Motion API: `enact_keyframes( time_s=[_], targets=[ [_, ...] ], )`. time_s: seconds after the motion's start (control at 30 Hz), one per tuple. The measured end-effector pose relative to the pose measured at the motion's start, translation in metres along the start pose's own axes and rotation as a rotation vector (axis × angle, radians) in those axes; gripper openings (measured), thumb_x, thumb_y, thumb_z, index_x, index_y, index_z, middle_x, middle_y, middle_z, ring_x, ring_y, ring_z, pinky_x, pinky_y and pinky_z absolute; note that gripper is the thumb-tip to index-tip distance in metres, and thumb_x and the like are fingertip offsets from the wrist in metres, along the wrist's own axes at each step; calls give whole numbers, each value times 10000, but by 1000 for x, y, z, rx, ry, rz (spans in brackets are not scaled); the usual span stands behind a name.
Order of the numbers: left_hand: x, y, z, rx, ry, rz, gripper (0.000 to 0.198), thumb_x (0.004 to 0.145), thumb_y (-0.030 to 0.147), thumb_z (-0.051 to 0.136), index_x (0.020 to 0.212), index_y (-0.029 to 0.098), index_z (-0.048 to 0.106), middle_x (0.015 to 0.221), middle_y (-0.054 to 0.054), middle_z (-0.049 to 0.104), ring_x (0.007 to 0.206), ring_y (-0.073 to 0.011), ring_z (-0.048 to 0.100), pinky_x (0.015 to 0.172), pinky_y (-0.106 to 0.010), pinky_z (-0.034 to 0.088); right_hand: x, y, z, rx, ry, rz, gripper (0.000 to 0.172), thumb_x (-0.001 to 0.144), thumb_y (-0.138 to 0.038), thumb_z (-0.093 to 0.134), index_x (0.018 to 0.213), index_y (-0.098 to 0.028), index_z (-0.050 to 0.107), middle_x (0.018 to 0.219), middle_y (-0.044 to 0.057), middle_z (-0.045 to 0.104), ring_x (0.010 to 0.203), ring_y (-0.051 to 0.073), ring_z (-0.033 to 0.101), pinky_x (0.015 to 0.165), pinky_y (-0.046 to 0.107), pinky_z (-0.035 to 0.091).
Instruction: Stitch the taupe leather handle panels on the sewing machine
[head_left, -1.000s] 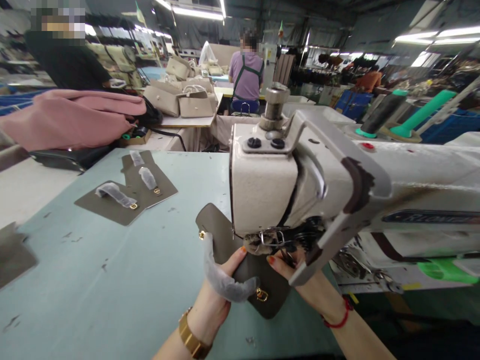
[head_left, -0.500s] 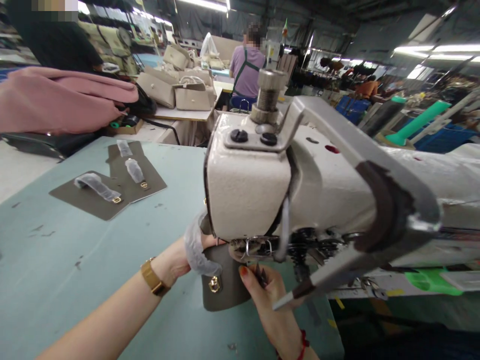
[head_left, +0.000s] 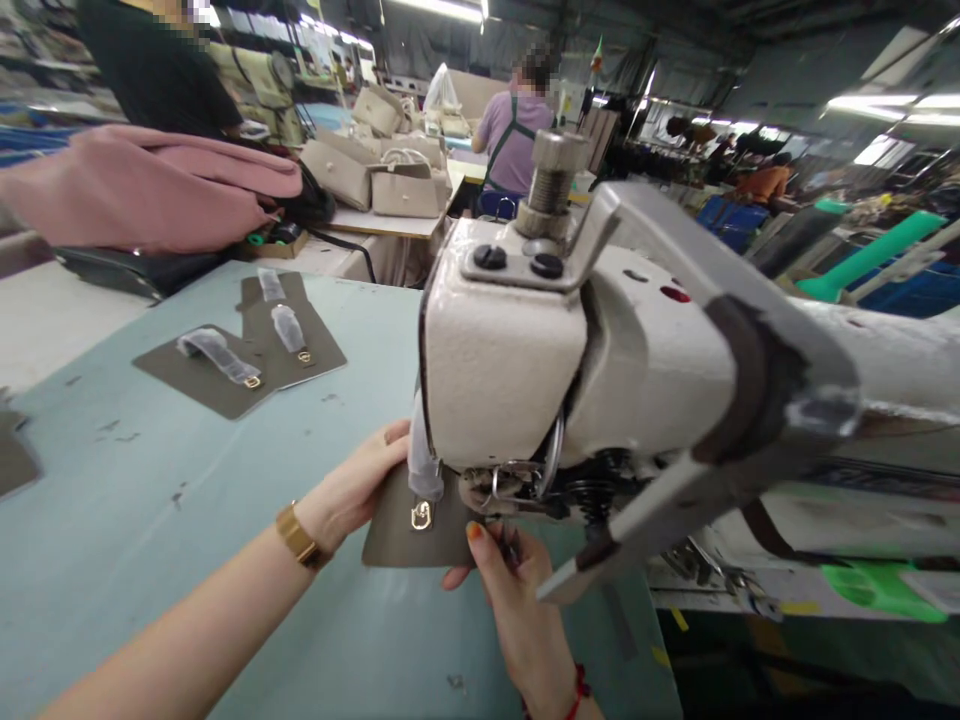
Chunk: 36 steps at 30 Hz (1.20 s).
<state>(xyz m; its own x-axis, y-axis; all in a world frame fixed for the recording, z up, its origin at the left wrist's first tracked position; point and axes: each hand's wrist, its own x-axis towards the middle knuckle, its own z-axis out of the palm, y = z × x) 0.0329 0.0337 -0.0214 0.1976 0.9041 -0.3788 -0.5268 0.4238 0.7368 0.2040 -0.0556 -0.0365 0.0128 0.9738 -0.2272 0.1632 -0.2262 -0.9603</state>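
My left hand [head_left: 358,487] grips the left edge of a taupe leather flap [head_left: 401,530] with a gold clasp and a plastic-wrapped strap, held under the head of a cream sewing machine [head_left: 510,360]. My right hand [head_left: 510,600] pinches the flap's lower right edge beside the presser foot, its thumb on top. A small dark tool shows between its fingers. Most of the flap is hidden under the machine head.
Two more taupe flaps [head_left: 225,365] with wrapped straps lie on the pale green table [head_left: 150,520] to the left. Pink fabric [head_left: 142,185] is piled at back left. Beige bags [head_left: 390,180] sit on a far table, where a person in purple [head_left: 517,140] stands.
The flap has turned and shifted left under the machine head. My left hand moved from behind it to its left edge. The camera view swung slightly right.
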Motion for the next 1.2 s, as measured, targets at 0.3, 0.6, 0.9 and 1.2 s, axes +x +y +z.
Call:
enact_keyframes(
  time_s=[0.3,0.6,0.9,1.2],
  targets=[
    [-71,-100,0,-47,-82,71,395,770,539,617,718,148,632,673,-38,593,754,-188,540,746,-289,436,-10,-6,2,85,-2,-30,444,905,-382,525,535,-166,640,486,-20,564,501,106,489,583,205,386],
    [-66,-83,6,426,168,-135,533,709,619,617,495,201,366,510,45,327,550,-112,265,553,-267,241,-16,0,-8,54,-99,-55,352,880,-353,549,606,-148,632,575,14,645,534,111,507,556,201,365],
    [-63,-86,-7,495,111,-174,520,749,634,558,516,184,441,552,22,383,593,-133,314,598,-286,272,-16,-3,-2,146,-82,14,314,901,-375,507,705,-153,611,488,-41,541,414,74,325,513,197,333],
    [-58,-87,-6,460,88,-97,467,779,515,583,493,188,411,551,20,395,592,-125,348,607,-267,323,-27,40,-10,44,-104,61,389,907,-467,483,758,-138,625,489,-24,538,521,122,494,587,217,364]
  ],
)
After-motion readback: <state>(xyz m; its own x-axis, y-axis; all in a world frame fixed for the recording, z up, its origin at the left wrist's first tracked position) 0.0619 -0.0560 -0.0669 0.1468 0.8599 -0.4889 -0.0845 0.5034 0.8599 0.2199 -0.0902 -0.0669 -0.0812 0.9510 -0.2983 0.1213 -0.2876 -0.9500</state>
